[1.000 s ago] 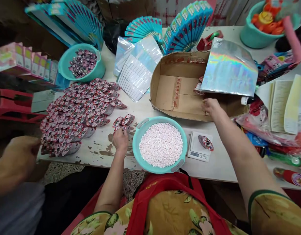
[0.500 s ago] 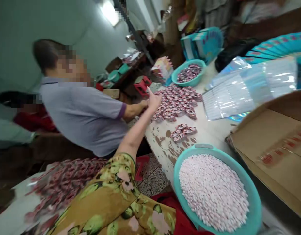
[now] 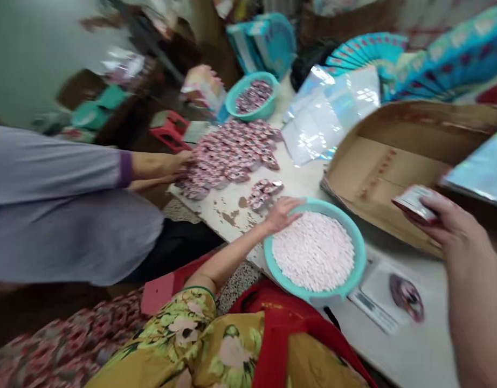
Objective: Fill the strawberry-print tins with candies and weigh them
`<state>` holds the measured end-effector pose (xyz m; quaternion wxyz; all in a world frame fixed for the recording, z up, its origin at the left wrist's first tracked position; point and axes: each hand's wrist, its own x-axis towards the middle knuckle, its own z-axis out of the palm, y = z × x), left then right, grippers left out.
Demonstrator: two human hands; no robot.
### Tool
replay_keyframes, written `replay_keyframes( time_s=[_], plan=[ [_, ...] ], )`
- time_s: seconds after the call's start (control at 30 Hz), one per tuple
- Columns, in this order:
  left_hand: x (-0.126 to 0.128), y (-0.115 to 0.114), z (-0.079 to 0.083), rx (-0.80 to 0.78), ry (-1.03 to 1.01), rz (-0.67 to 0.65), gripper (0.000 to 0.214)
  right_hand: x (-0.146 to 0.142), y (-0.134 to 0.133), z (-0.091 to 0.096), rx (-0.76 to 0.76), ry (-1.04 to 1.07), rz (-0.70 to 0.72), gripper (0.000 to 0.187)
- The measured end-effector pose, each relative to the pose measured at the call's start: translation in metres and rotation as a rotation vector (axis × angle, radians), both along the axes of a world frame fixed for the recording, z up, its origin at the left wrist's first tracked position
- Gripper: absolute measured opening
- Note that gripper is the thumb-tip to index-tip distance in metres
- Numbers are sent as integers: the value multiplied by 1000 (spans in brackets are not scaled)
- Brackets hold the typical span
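Observation:
My left hand (image 3: 284, 215) rests at the upper left rim of a turquoise basin (image 3: 357, 258), fingers stretched out toward the small white pieces (image 3: 313, 250) that fill it. On the right, my right hand (image 3: 450, 218) is closed around a small red-and-white packet (image 3: 416, 203), held above the table by the cardboard box (image 3: 365, 161). Below that hand, a dark red oval pack (image 3: 407, 297) lies on a flat pale device like a small scale (image 3: 373, 307). A few similar packs (image 3: 264, 193) sit just beyond my left hand.
A co-worker's hands (image 3: 181, 164) touch a large cluster of oval packs (image 3: 232, 151) on the table's far left. Behind it stands another turquoise basin (image 3: 252, 113) of small packs. Shiny plastic sleeves (image 3: 313, 129) and blue fan-shaped cards (image 3: 365, 51) lie at the back.
My left hand has drawn back from the pack cluster to the white pieces' basin. My right hand has come into view with a packet. The view has swung right.

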<state>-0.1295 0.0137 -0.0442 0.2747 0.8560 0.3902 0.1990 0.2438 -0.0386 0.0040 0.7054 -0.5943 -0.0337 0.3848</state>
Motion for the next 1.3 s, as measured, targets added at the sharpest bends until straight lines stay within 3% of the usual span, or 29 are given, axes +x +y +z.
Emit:
replay_keyframes(
  time_s=[0.03, 0.1, 0.2, 0.3, 0.4, 0.47, 0.6, 0.7, 0.8, 0.9, 1.03, 1.3],
  plan=[
    [26, -31, -16, -25, -5, -125, 44, 5, -25, 2, -55, 7, 18, 35],
    [66, -76, -34, -73, 43, -304, 58, -5, -70, 6, -78, 16, 41, 46],
    [97, -102, -43, -137, 202, -393, 69, -53, -124, 6, 6, 19, -15, 54],
    [96, -105, -44, -126, 314, -430, 61, -108, -165, 1, -19, 49, -28, 51],
    [74, -102, -42, -106, 392, -468, 44, -151, -195, -4, -123, 49, -29, 52],
    [59, -98, -44, -131, 429, -404, 35, -171, -206, -4, -184, 23, 1, 57],
    [41, -92, -49, -327, 269, -69, 18, -196, -208, -3, -291, -187, 126, 60],
    [41, -92, -41, -688, -47, 170, 19, -205, -202, -9, -340, -386, 189, 55],
    [44, -96, -15, -1085, -409, 345, 28, -211, -196, -16, -367, -546, 246, 50],
    [48, -102, 18, -1298, -694, 349, 33, -221, -188, -17, -396, -728, 348, 42],
    [56, -111, 42, -1331, -943, 275, 35, -238, -174, -14, -475, -853, 560, 39],
    [66, -114, 38, -1169, -953, 368, 40, -249, -162, -11, -565, -844, 560, 38]
  ],
)
